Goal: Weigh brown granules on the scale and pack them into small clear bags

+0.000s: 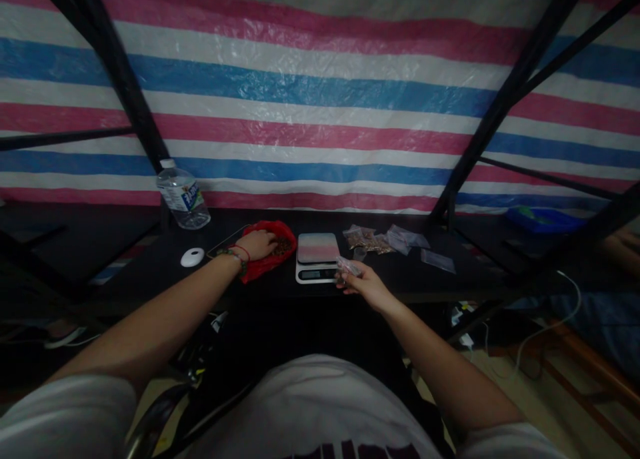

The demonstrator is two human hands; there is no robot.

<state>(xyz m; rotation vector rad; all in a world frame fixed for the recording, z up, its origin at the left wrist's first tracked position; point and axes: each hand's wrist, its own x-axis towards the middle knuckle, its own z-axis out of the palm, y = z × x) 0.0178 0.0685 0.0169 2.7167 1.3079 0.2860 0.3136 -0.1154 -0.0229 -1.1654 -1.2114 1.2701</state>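
My left hand (257, 245), with bracelets at its wrist, reaches into a red plastic bag (257, 269) lying open on the dark table. Its fingers stretch over the small brown pieces (283, 246) inside, and the fingertips are partly hidden. A small clear zip bag (349, 267) is pinched in my right hand (363, 285), with a little brown stuff in its bottom. That hand is just off the right front corner of a white kitchen scale (317, 250). The scale's display is lit but too small to read; its plate carries nothing.
Right of the scale lie filled zip bags (369, 241), flat clear bags (437, 261) and a small clear cup (359, 253). To the left are a white mouse (193, 257) and a big plastic bottle (184, 195). Another person's arm (620, 252) shows near a blue tray (547, 221).
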